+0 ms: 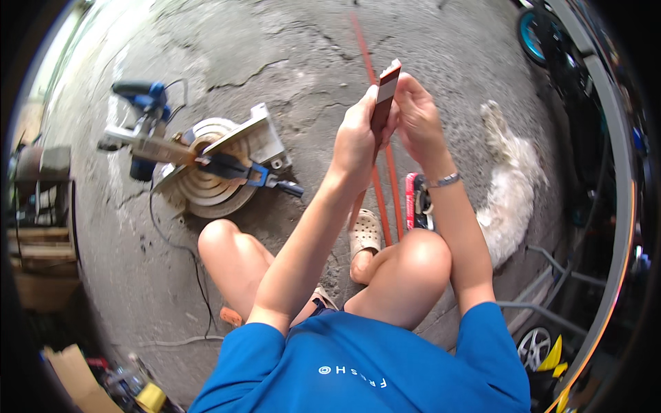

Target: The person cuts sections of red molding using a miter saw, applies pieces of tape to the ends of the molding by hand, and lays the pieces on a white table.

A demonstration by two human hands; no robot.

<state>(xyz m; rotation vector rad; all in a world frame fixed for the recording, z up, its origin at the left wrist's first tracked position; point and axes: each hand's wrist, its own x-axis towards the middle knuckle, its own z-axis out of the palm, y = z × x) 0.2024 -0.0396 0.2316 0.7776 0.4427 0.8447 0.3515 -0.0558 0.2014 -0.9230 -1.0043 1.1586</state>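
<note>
The person's left hand (356, 138) is closed around a reddish-brown strip (384, 103), raised above the knees near the upper middle of the view. The right hand (418, 113) is just beside the strip's right edge, fingers curled; whether it also grips the strip cannot be told. A paler grey patch crosses the strip near its upper end, and no lettering can be made out there.

White lettering runs across the chest of the blue shirt (372, 396). On the floor near the right knee lies a red item (411, 199) with pale marks like printing, too small to read, next to something dark.

At the lower left is an open cardboard box (77, 380); clear bottles (127, 378) and a yellow object (151, 397) are near it, though whether they are inside the box is unclear. Above them, a rack (43, 234) holds wooden pieces.

Long reddish bars (392, 186) stretch over the concrete past a beige clog (365, 232). A blue-handled saw (213, 168) stands to the left, and a fluffy white animal (513, 199) lies to the right.
</note>
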